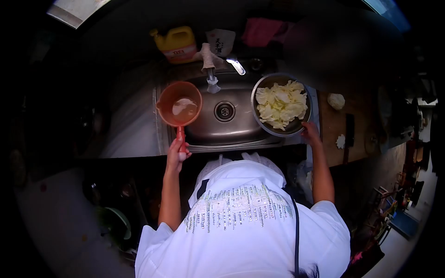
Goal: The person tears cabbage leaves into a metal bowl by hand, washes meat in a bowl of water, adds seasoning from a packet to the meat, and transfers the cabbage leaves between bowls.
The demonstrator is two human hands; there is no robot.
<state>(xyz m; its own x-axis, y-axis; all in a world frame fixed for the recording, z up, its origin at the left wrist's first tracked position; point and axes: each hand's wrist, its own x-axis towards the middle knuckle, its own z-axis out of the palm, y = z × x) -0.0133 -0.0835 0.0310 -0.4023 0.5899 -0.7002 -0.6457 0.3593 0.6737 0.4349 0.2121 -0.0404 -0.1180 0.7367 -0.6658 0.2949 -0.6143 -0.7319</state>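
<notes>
My left hand (177, 152) is wrapped round the handle of an orange plastic water dipper (168, 96), whose bowl is over the left edge of the sink. A little liquid seems to lie in its bottom. On the right, my right hand (310, 132) grips the rim of a metal bowl (256, 111) at its lower right. Torn pale cabbage leaves (281, 104) fill much of that bowl, which covers the right end of the steel sink (208, 132). The drain (225, 111) shows between dipper and bowl.
Behind the sink stand a cloth-wrapped faucet (208, 60), a yellow jug (179, 44) and a white packet (220, 41). To the right, a wooden board (331, 127) bears a cabbage piece (336, 101) and a dark cleaver (349, 132).
</notes>
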